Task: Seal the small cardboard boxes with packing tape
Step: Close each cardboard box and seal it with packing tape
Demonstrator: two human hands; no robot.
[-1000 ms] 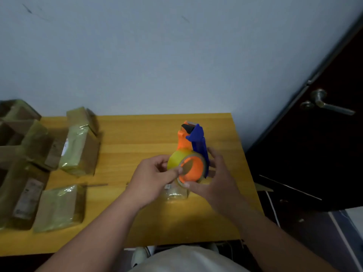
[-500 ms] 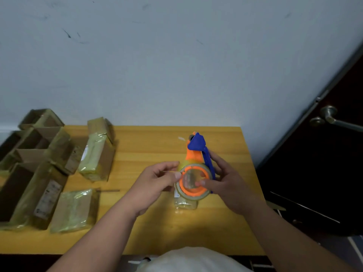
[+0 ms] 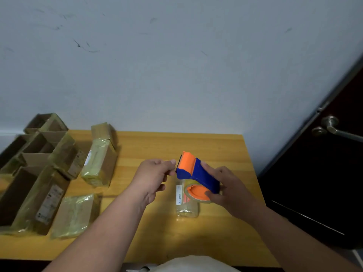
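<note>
My right hand [image 3: 228,190] grips an orange and blue tape dispenser [image 3: 197,174] above the table, its roll side facing me and its cutter end pointing left. My left hand [image 3: 153,178] is just left of the cutter, thumb and forefinger pinched together; I cannot make out clear tape between them. Under the dispenser a small box wrapped in clear tape [image 3: 186,206] lies on the wooden table [image 3: 225,228]. Further left lie a taped box [image 3: 100,163] and a flat taped box [image 3: 75,214].
Several open cardboard boxes [image 3: 37,152] with taped sides crowd the table's left end. A pale wall runs behind the table. A dark door with a metal handle [image 3: 334,129] stands to the right. Bare wood shows along the table's near edge.
My right hand has tilted the dispenser so its cutter end points left instead of away. My left hand has moved up from the roll to the cutter. The view has shifted.
</note>
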